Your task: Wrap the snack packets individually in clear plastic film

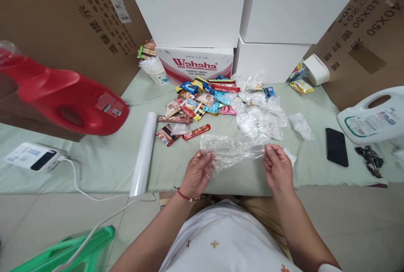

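A clear, crinkled plastic bag (233, 150) is stretched between my two hands, just above the front part of the table. My left hand (199, 171) pinches its left end, fingers closed. On the other end, my right hand (277, 166) has thumb and fingers pressed together on the plastic. Beyond the bag lies a pile of wrapped snacks (202, 99) in many colours. Crumpled clear plastic bags (261, 116) are heaped to the right of the pile. A red snack packet (196, 132) rests just behind my left hand.
A white roll (143, 154) lies left of my hands. Farther left are a red jug (72, 95) and a white device (34, 156) with a cable. A black phone (336, 147) and a white jug (375, 116) are at right. Boxes, including a Wahaba carton (195, 64), stand behind.
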Tool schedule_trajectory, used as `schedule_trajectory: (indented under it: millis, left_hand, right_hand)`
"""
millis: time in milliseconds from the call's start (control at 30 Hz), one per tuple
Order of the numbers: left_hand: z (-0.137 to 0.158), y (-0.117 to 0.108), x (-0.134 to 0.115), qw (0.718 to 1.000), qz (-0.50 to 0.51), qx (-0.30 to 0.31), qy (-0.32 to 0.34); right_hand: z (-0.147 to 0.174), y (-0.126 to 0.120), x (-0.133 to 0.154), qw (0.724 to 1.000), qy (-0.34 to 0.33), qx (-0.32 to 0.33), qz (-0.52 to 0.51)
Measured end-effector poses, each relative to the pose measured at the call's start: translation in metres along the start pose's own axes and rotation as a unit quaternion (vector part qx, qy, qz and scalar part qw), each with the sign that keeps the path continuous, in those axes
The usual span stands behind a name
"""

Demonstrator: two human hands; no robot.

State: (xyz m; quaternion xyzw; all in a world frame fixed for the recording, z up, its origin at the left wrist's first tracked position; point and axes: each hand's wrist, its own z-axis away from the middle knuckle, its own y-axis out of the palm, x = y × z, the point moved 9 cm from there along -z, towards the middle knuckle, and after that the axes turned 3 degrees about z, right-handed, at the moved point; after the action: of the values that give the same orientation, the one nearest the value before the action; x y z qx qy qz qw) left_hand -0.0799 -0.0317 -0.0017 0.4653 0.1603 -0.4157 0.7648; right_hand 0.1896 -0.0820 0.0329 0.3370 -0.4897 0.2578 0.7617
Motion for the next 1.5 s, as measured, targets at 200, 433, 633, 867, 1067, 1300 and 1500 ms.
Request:
schedule_trajectory:
  millis: [200, 433, 633, 867, 1067, 1300, 1500]
  left_hand:
    - [0.003, -0.020, -0.016, 0.995, -0.076, -0.031, 0.054]
    - [0.001, -0.029, -0.021, 0.990, -0.129, -0.031, 0.038]
    - [0.010, -0.051, -0.019, 0.994, -0.026, -0.102, 0.020]
    - [0.046, -0.020, 0.054, 0.978, -0.119, -0.010, -0.173]
    - [-0.005, 0.035, 0.076, 0.985, -0.014, -0.016, -0.169]
    - [-0.011, 0.019, 0.065, 0.986, -0.049, 0.010, -0.160]
    - [-0.002, -0.023, 0.015, 0.973, -0.193, 0.043, -0.120]
  right_hand:
    - [-0.001, -0.029, -0.012, 0.998, 0.054, -0.014, 0.011]
    - [0.002, -0.039, -0.017, 0.991, 0.127, 0.034, 0.007]
    - [0.018, -0.015, -0.038, 0.953, 0.247, 0.091, -0.152]
    - [0.044, 0.007, -0.047, 0.934, 0.264, 0.160, -0.183]
    - [0.064, 0.008, -0.033, 0.919, 0.270, 0.196, -0.211]
    - [0.039, -0.053, -0.009, 0.941, 0.199, 0.107, -0.250]
    - [-0.003, -0.110, 0.004, 0.994, 0.091, 0.006, 0.064]
